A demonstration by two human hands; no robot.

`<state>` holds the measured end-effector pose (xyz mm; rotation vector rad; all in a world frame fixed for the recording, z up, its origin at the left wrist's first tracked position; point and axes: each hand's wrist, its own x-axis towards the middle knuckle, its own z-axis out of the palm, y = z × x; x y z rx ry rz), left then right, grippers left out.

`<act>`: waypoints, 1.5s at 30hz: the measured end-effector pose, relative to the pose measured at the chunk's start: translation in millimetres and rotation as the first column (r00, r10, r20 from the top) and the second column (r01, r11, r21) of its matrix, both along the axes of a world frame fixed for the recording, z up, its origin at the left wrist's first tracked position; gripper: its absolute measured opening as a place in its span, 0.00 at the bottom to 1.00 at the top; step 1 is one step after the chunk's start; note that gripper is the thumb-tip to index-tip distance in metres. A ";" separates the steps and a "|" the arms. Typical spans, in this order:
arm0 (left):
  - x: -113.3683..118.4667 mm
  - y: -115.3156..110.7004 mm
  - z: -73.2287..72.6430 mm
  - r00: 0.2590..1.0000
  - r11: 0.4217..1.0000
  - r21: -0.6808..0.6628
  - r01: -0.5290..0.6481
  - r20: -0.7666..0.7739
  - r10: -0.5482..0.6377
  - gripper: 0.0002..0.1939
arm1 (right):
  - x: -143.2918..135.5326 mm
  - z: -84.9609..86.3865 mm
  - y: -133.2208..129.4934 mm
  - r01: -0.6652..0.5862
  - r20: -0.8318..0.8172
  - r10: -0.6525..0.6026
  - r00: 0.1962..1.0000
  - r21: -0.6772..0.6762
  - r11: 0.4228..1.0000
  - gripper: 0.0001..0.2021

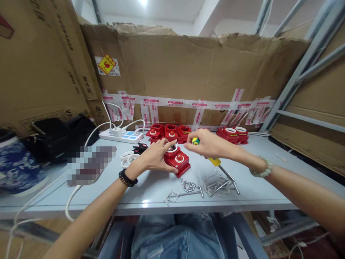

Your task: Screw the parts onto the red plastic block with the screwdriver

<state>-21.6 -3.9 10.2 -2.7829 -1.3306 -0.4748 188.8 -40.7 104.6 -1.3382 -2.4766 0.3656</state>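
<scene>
Cardboard wall (205, 75): a big brown sheet stands behind the table, with strips of tape along its bottom edge.
Table (151, 194): a pale grey top that carries all the small things.
Dark bag (61, 138): it lies at the far left of the table, well apart from the hands.
Power strip (121, 135): white, near the back, with white plugs and cords in it.
Red boxes at the back (168, 131): a small group sits close to the wall, and two more with white rings (234, 133) sit to the right.
Red box (178, 160): it lies in the middle of the table, under the left hand, with a round button on top.
Left hand (155, 158): the grip is spread open and rests flat on the red box, holding it down.
Right hand (208, 144): the grip is closed around the screwdriver.
Screwdriver (215, 162): yellow handle with a green end; the metal tip points down and right, away from the red box.
Clear bag (215, 183): it lies flat near the front edge and seems to hold a few screws.
Loose screws (188, 186): a little pile lies on the bare table, just beside the clear bag.
Could go wrong: the screws are near the front edge, so a bump from an arm could roll them to the floor.
Could go wrong: the tip could slip and poke the left fingers, since they are so near.
</scene>
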 end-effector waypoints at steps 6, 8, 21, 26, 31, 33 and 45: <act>7.9 2.7 -2.0 0.996 0.988 0.127 -0.090 0.034 0.087 0.39 | -12.2 3.9 11.6 0.197 -0.633 0.059 0.772 0.327 0.924 0.18; 11.2 3.6 -5.7 0.993 0.988 0.134 -0.078 0.097 0.065 0.38 | -17.0 0.5 17.6 0.226 -0.743 0.106 0.661 0.331 0.916 0.17; 17.4 0.4 -10.3 0.981 0.998 -0.040 -0.043 0.189 0.050 0.39 | -17.3 -32.6 35.3 0.284 -0.818 -0.015 0.575 0.182 0.941 0.17; 19.7 -1.2 -10.8 0.983 0.998 -0.020 -0.064 0.172 0.066 0.40 | -15.8 -33.5 37.8 0.309 -0.819 -0.048 0.572 0.160 0.938 0.16; 19.8 -1.0 -10.8 0.985 0.998 -0.024 -0.056 0.163 0.059 0.39 | -13.0 -33.3 37.8 0.322 -0.818 -0.068 0.572 0.147 0.935 0.16; 19.9 -0.9 -10.7 0.985 0.998 -0.027 -0.052 0.165 0.056 0.39 | -12.2 -33.5 38.1 0.317 -0.823 -0.056 0.565 0.154 0.936 0.16; 20.0 1.5 -13.6 0.982 0.998 -0.022 -0.050 0.180 0.053 0.41 | -18.1 -36.2 35.4 0.410 -0.735 -0.051 0.676 0.317 0.855 0.18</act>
